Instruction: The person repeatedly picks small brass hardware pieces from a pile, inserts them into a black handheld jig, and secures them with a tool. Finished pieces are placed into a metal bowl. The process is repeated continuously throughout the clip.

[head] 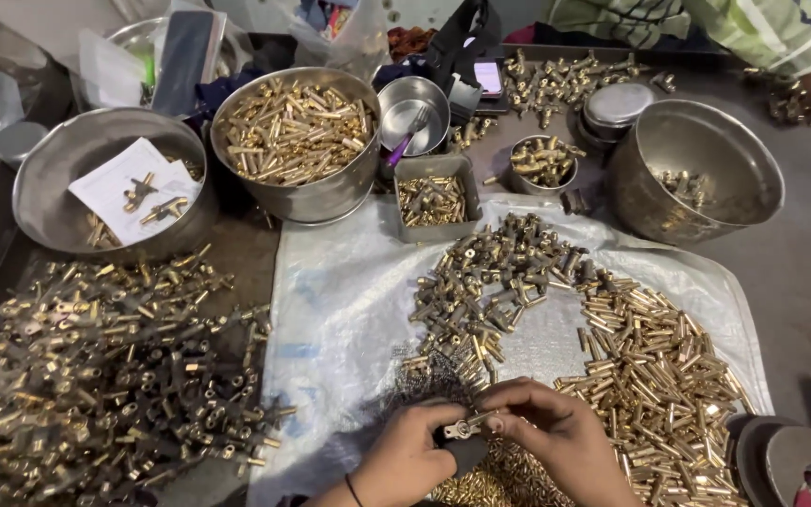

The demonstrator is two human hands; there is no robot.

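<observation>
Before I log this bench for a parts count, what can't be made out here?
- Small brass part, head view: pinched by the left hand and right hand; fingers cover its ends.
- Dark lids: cut off by the bottom right edge.
- Big steel bowl: its near wall hides most contents.
- Another person's sleeve: cut off at the top.

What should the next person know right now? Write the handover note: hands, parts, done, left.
Left hand and right hand together pinch one small brass fitting over the white sheet.
Loose brass parts are heaped on the sheet by the right hand.
Assembled-looking fittings are piled on the table to the left.
The round steel bowl behind is full of brass tubes.
Done: cannot tell how many.
Left: a large heap on the sheet.
</observation>
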